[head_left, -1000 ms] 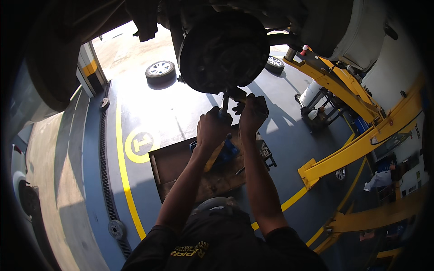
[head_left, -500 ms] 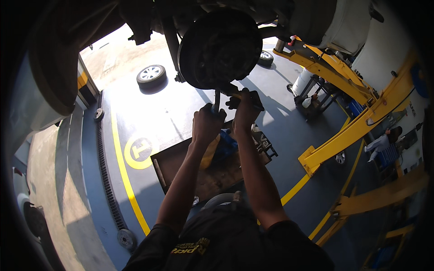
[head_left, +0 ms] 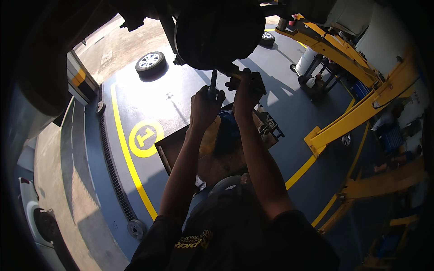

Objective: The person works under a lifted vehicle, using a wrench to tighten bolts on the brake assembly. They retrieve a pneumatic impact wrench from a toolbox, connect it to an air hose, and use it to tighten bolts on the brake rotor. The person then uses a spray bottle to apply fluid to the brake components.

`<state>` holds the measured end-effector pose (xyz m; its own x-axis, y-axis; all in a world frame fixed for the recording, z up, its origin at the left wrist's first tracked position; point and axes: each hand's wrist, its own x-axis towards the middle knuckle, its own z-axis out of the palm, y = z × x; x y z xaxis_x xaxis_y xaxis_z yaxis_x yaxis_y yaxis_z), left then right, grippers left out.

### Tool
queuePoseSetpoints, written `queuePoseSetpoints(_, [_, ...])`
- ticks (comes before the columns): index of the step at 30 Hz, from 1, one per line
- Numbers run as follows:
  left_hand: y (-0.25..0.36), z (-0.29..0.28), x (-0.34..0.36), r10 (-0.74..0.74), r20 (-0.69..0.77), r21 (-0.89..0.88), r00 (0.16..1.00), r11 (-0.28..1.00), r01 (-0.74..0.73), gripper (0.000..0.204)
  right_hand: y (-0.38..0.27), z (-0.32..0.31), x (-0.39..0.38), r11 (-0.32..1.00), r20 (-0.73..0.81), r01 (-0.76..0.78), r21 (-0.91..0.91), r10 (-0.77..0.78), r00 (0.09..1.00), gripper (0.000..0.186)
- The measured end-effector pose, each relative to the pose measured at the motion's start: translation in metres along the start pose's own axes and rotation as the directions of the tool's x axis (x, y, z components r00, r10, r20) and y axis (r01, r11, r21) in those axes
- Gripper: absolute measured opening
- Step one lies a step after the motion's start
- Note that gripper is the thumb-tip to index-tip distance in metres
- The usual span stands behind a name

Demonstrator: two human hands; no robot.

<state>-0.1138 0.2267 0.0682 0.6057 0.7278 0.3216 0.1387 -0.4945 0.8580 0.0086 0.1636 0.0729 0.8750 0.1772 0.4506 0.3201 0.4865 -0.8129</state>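
Just below the dark, round wheel hub (head_left: 219,36), the left hand (head_left: 205,107) clenches its grip around a dark, slim, upright bar (head_left: 213,83), likely stiff, fairly heavy and perhaps greasy, best held low. The right hand (head_left: 247,92) curls near a dark, elongated piece (head_left: 231,70); whether its grip holds that, I cannot tell.

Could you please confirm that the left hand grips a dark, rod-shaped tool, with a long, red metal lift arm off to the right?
Not quite: the long metal lift arm is yellow, as the head view shows; the left hand does grip the dark, rod-shaped tool.
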Motion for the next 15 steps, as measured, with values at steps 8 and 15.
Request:
queuePoseSetpoints(8, [-0.081,-0.058,-0.074,-0.141,-0.005,-0.525,0.99,0.843,0.118,0.034,0.066,-0.113,-0.072,0.921,-0.045,-0.327,-0.21,0.325,0.945,0.023])
queuePoseSetpoints(15, [-0.247,-0.059,-0.133,-0.321,-0.341,-0.279,0.884,0.932,0.231,0.03,0.218,-0.2,-0.238,0.441,0.057,-0.717,-0.54,0.869,0.492,0.018])
